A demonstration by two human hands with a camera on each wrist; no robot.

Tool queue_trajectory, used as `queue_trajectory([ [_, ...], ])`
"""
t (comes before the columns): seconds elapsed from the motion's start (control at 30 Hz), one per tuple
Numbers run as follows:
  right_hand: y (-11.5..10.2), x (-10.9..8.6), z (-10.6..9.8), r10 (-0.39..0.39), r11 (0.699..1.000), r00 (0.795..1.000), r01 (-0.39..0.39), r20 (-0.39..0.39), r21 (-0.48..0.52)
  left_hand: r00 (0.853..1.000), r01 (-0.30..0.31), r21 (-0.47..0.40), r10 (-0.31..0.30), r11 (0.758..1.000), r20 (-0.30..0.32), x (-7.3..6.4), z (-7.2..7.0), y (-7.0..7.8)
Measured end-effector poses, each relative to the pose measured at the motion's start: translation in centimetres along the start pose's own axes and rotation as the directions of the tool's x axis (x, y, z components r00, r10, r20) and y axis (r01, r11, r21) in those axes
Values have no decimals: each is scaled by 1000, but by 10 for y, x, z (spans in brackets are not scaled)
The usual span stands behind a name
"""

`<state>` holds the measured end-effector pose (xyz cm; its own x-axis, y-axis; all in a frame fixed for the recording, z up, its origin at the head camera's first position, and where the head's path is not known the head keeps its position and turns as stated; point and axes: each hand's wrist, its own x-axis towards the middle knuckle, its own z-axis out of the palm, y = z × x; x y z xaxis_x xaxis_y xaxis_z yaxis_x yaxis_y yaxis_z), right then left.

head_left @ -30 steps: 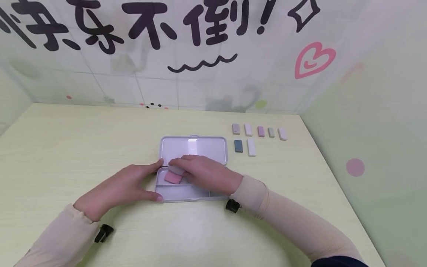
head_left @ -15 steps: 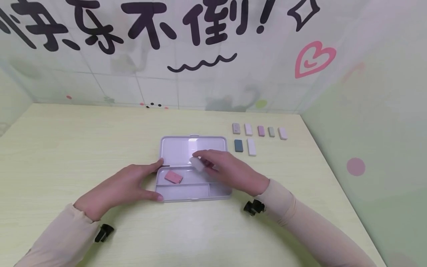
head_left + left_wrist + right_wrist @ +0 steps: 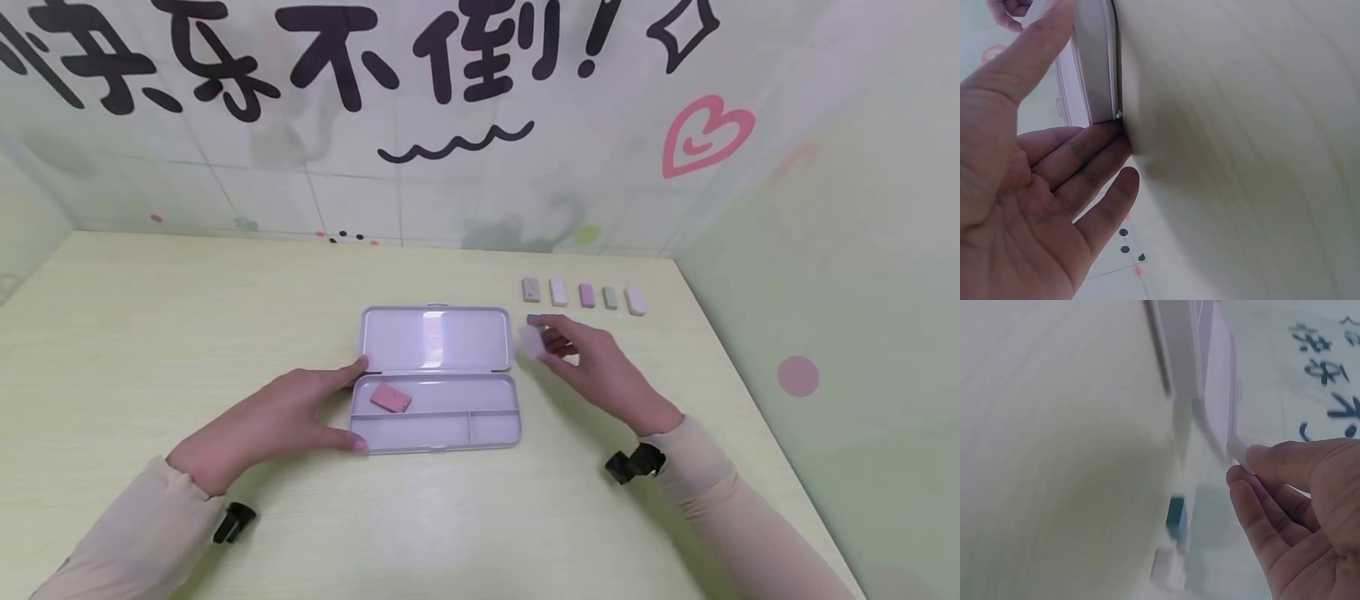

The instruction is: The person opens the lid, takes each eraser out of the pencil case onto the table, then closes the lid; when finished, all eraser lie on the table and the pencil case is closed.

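A pale purple pencil case (image 3: 435, 451) lies unfolded on the table, its lid tipped back and its base split into compartments. Inside the back compartment, toward the left, sits a pink eraser (image 3: 390, 397). My left hand (image 3: 277, 425) holds the case's left end, thumb at the front corner and fingers at the hinge side. Right of the lid, my right hand (image 3: 600, 367) pinches a whitish eraser (image 3: 1240, 453) between thumb and fingers, above the table. A dark blue eraser (image 3: 1177, 517) is mostly covered by that hand in the head view.
Several erasers stand in a row behind my right hand: grey (image 3: 531, 290), white (image 3: 558, 292), purple (image 3: 587, 295), grey-green (image 3: 610, 297) and pale pink (image 3: 635, 301). Another white eraser (image 3: 1169, 569) lies beside the blue one. Printed walls border the table's back and right.
My right hand has lifted the whitish eraser out over the pencil case and carried it right, beside the blue eraser. The pink eraser stays in the case. My left hand has not moved.
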<state>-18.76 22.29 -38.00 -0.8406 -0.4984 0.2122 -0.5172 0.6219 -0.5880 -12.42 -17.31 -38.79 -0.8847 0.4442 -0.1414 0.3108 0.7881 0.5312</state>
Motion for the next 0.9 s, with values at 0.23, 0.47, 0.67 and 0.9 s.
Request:
queue_trajectory([
  [0.23, 36, -11, -15, 159, 986, 986, -162, -55, -45, 1000, 3, 5, -3, 1000, -2, -1, 0, 0],
  [0.47, 53, -17, -25, 254, 965, 965, -258, -66, -56, 1000, 1, 2, -1, 1000, -4, 0, 1, -1],
  [0.67, 61, -21, -32, 276, 957, 957, -282, -83, -67, 1000, -4, -1, 4, 1000, -8, -1, 1, -2],
  [0.9, 72, -22, -35, 316, 944, 947, -320, -60, -81, 1000, -17, -8, 16, 1000, -11, -2, 0, -1],
])
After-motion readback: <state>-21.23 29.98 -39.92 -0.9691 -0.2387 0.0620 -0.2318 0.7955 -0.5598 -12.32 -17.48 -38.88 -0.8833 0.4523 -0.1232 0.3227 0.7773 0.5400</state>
